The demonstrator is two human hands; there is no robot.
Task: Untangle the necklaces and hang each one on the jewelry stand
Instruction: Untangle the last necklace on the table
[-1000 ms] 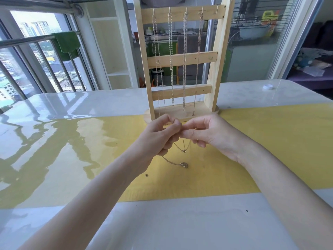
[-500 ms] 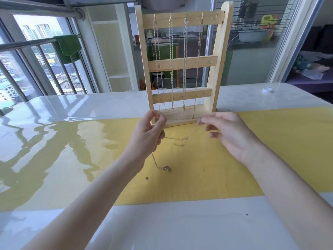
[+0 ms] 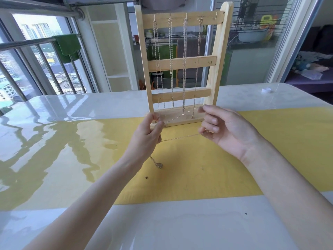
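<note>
Gold chain: thin necklace (image 3: 180, 137) pulled out between both hands, in the air just above the yellow mat (image 3: 234, 159).
Left hand: left hand (image 3: 146, 134) pinches one part of the chain between thumb and fingertips, fingers curled.
Right hand: right hand (image 3: 225, 130) holds the other end low among curled fingers, thumb and forefinger raised.
Pendant: small pendant (image 3: 159, 165) hangs on a loose length below the left hand and rests on the mat.
Stand: wooden jewelry stand (image 3: 219, 69) upright just behind the hands, base at the far edge of the mat.
Hung chains: four chains (image 3: 184, 69) hang from hooks on the top bar; the rightmost hook holds nothing.
Bench: glossy white bench (image 3: 162, 222) carries mat and stand.
Cap: small white cap (image 3: 266, 90) at the far right of the bench.
Speck: dark speck (image 3: 146, 177) on the mat near the pendant.
</note>
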